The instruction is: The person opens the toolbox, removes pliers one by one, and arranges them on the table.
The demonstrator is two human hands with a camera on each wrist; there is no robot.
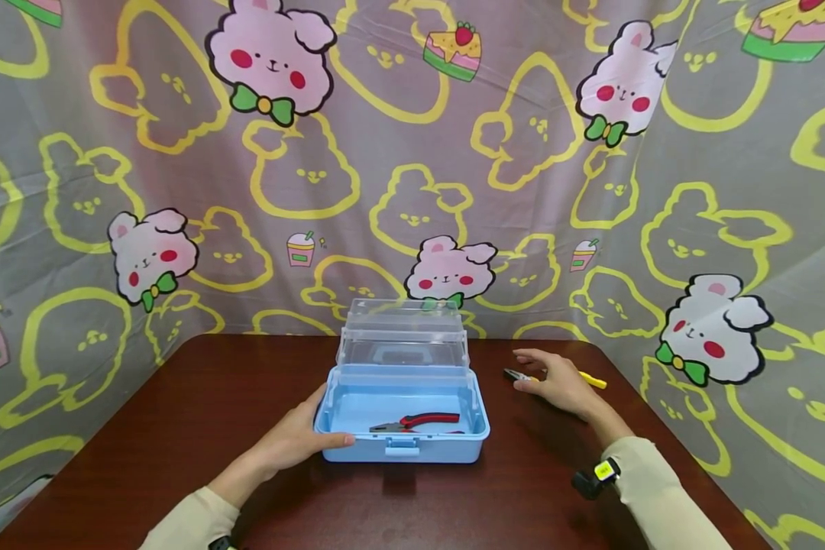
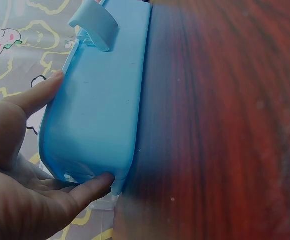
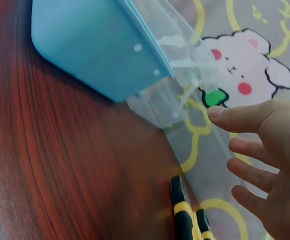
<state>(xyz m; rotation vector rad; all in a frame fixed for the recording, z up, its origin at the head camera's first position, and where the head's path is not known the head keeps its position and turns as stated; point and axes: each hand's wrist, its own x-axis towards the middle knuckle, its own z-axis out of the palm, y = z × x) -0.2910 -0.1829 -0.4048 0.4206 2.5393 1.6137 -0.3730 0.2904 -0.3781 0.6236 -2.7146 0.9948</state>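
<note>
A light blue toolbox (image 1: 440,452) with its clear lid (image 1: 404,347) raised stands on the table. My left hand (image 1: 292,435) grips its left front corner, thumb over the front rim and fingers along the side. Inside the box lie pliers with red and black handles (image 1: 429,418). To the right of the box, my right hand (image 1: 560,382) hovers over a second tool with a metal head (image 1: 519,374) and a yellow handle (image 1: 593,380), its middle hidden by the hand. The right wrist view shows relaxed, parted fingers with nothing between them, and black-and-yellow handles (image 3: 183,220) below.
The dark reddish-brown table (image 1: 247,374) extends around the box. A patterned cloth (image 1: 412,137) hangs along the back and both sides, close to the table's edges. On the box's front is a blue latch (image 2: 96,25).
</note>
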